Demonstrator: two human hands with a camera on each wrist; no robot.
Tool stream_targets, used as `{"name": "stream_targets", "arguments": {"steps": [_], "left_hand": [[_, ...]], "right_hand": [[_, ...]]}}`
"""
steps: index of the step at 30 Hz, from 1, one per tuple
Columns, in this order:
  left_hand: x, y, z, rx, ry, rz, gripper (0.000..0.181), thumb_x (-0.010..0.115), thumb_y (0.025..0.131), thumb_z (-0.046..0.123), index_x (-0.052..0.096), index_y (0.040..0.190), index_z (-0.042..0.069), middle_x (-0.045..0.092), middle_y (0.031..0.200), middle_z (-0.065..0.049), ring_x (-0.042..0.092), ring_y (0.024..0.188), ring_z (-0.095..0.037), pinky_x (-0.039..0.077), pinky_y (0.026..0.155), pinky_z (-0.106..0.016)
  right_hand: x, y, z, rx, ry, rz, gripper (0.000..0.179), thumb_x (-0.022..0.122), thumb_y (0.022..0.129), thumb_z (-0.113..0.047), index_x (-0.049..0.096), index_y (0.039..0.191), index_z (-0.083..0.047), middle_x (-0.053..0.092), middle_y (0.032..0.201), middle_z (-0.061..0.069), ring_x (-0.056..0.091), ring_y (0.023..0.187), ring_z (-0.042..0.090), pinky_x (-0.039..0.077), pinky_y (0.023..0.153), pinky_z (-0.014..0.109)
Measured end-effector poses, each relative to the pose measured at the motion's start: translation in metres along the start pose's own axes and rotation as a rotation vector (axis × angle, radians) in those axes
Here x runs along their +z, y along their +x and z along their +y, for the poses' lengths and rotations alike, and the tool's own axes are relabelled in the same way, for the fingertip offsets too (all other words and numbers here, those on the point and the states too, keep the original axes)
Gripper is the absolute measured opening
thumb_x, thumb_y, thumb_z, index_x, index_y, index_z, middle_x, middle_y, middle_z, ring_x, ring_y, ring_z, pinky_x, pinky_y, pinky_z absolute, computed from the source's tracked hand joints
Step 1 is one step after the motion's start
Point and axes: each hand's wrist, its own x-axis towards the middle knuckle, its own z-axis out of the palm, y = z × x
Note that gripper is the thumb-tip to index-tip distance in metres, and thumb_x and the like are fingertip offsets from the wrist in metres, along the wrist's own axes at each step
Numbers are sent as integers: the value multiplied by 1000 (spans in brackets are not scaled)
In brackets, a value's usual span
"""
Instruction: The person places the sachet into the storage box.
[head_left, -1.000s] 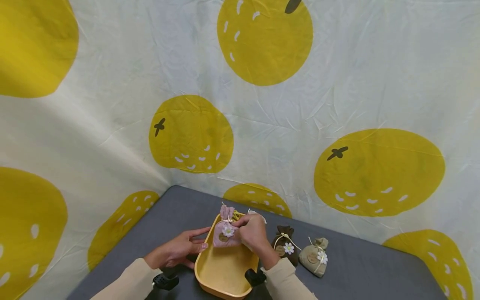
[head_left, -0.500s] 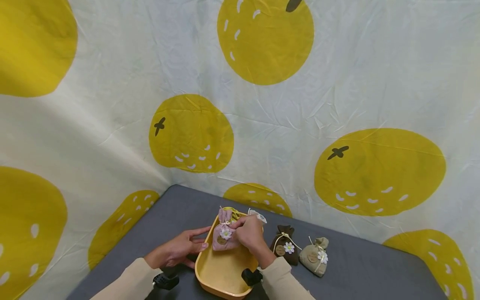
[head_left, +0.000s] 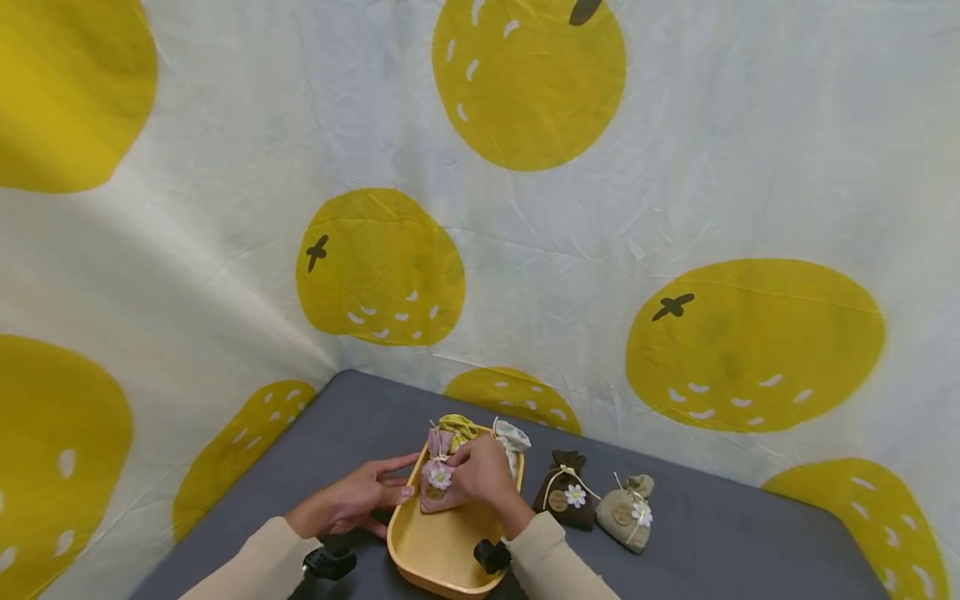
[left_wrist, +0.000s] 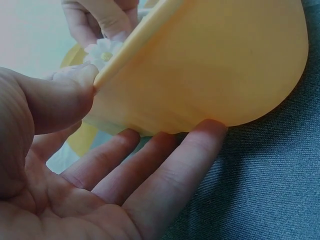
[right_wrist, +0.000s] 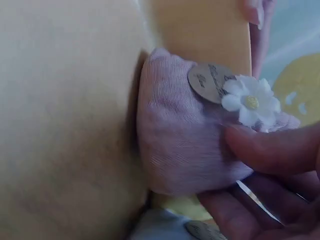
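A pink drawstring pouch [head_left: 442, 499] with a white flower and a round tag lies against the left wall inside the yellow tray [head_left: 442, 550]. My right hand [head_left: 486, 473] pinches it between thumb and fingers, the thumb beside the flower in the right wrist view. My left hand [head_left: 354, 500] holds the tray's left side, thumb [left_wrist: 62, 102] at the rim and fingertips along the outer wall. At the tray's far end are a yellow pouch [head_left: 454, 426] and a white pouch [head_left: 512, 436], both partly hidden by the pink pouch or my right hand.
To the right of the tray, a dark brown pouch [head_left: 567, 503] and a beige pouch [head_left: 624, 520] lie side by side on the grey table [head_left: 720, 533]. A white curtain [head_left: 555, 292] printed with big yellow fruit hangs behind and to the left.
My right hand has moved the pink pouch slightly left and nearer in the tray, uncovering more of the yellow and white pouches. The left hand stays on the tray.
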Motion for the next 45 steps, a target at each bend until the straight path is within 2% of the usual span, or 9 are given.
{"name": "stream_targets", "arguments": {"steps": [4, 7, 13, 15, 19, 25, 36, 40, 45], "left_hand": [[0, 0, 0, -2, -1, -3, 73, 64, 105, 19, 26, 167, 15, 40, 162, -30, 65, 127, -37, 62, 80, -56], [-1, 2, -1, 5, -3, -14, 73, 64, 105, 19, 25, 167, 15, 40, 162, -30, 66, 126, -36, 62, 79, -56], [-3, 2, -3, 23, -4, -16, 74, 63, 105, 18, 23, 168, 14, 37, 163, -30, 64, 128, -34, 62, 78, -56], [-3, 2, -4, 25, -6, -19, 75, 63, 105, 18, 23, 168, 15, 37, 163, -30, 63, 128, -34, 62, 78, -56], [-3, 3, -6, 19, -8, -25, 75, 64, 105, 18, 22, 168, 14, 38, 163, -30, 63, 128, -35, 62, 77, -56], [-3, 3, -6, -4, -3, -12, 75, 64, 105, 19, 23, 168, 14, 40, 162, -30, 64, 128, -34, 62, 79, -57], [-4, 2, -2, -6, 12, -4, 75, 64, 105, 20, 24, 167, 15, 41, 161, -29, 64, 128, -35, 62, 78, -56], [-3, 2, -3, -11, 5, -4, 76, 66, 104, 20, 24, 167, 14, 42, 161, -29, 63, 129, -34, 62, 79, -57], [-3, 3, -4, -12, -7, -12, 76, 65, 104, 20, 24, 168, 15, 42, 161, -29, 64, 129, -33, 62, 80, -56]], "right_hand": [[-6, 0, -2, -55, -31, -78, 11, 84, 65, 1, 82, 70, -8, 73, 61, -1, 47, 55, 5, 39, 50, 21], [-17, -1, -2, -5, 18, -140, 22, 74, 65, 8, 84, 79, -5, 77, 72, 4, 50, 62, 10, 40, 53, 23], [-49, -1, 3, 85, 116, -188, 30, 76, 75, 7, 82, 103, 1, 78, 109, 20, 71, 100, 33, 59, 71, 38], [-62, -2, 7, 119, 131, -183, 29, 76, 80, 4, 81, 108, 0, 77, 116, 21, 72, 106, 37, 61, 77, 43], [-88, -9, 19, 176, 177, -142, 26, 78, 85, 2, 80, 111, 0, 76, 120, 19, 73, 104, 33, 62, 79, 44], [-125, -18, 44, 225, 204, -109, 29, 76, 87, 1, 78, 115, 1, 74, 124, 20, 73, 108, 34, 61, 88, 50], [-175, -37, 89, 303, 105, -53, 35, 77, 87, -2, 74, 122, 1, 72, 128, 24, 70, 114, 39, 58, 92, 53], [-191, -49, 108, 361, 68, -24, 38, 76, 88, -4, 71, 125, 3, 69, 132, 26, 69, 114, 41, 59, 88, 51], [-207, -67, 139, 438, 6, -8, 40, 76, 88, -9, 70, 124, 7, 69, 127, 29, 67, 109, 42, 55, 89, 56]]}}
